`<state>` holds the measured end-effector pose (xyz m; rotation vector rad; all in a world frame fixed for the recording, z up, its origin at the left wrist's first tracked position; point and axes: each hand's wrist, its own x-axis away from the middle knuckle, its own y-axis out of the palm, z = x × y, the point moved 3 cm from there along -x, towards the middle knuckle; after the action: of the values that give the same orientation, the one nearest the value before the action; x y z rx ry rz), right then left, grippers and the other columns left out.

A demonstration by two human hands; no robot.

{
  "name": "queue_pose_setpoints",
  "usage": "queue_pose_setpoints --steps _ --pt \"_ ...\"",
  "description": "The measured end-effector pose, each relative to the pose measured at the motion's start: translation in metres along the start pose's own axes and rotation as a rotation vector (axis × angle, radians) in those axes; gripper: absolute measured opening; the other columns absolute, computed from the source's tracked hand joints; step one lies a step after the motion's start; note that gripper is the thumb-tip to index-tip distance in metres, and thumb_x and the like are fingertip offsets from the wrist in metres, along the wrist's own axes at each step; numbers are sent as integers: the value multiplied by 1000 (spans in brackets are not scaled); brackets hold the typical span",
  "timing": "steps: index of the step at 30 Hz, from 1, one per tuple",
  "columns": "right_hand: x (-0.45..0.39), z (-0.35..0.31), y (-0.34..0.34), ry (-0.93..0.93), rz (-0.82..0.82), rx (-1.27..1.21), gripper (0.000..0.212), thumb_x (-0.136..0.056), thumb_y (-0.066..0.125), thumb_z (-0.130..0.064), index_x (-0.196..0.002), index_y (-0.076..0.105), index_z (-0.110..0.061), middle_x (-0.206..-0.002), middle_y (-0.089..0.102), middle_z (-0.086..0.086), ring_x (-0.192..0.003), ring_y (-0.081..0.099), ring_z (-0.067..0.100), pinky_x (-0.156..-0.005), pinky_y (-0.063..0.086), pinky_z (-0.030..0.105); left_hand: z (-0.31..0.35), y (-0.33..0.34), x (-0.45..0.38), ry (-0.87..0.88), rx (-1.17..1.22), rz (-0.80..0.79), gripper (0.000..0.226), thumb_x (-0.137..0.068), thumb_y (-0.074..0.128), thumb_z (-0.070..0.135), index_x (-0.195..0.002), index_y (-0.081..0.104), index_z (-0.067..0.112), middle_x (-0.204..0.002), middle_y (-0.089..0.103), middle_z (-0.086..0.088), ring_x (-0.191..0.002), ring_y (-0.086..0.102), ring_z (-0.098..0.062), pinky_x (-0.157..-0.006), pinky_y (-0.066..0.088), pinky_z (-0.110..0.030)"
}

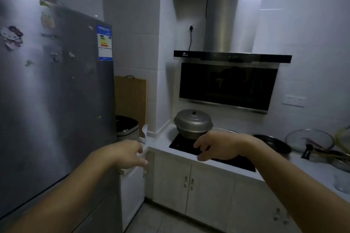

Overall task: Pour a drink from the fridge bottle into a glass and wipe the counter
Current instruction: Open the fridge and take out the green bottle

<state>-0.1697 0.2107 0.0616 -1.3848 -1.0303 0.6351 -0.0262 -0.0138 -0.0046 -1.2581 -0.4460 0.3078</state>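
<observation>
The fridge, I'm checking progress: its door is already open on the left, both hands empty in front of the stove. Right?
Not quite. The head view shows the fridge door shut. Both hands, left and right, are empty before the stove.

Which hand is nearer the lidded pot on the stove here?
Right. The right hand hovers just in front of and below the lidded pot, over the cooktop's front edge. The left hand is further left, past the counter's end, near the fridge.
</observation>
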Motion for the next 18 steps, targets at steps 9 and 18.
queue_pose_setpoints --steps 9,18 --pt "-165 -16 -20 -242 -4 32 51 -97 59 -41 -143 47 -24 -138 58 -1 -114 57 15 -98 43 28 -57 -26 -69 -197 -4 73 50 -88 58 54 -119 60 16 -120 63 -3 -106 61 -21 -92 52 -40" --pt "-317 -64 -37 -621 -12 51 44 -97 60 -35 -138 52 -23 -132 61 2 -115 60 22 -98 50 36 -137 -42 -84 -499 96 284 62 -88 62 50 -137 51 14 -138 57 -8 -126 54 -22 -99 43 -28"
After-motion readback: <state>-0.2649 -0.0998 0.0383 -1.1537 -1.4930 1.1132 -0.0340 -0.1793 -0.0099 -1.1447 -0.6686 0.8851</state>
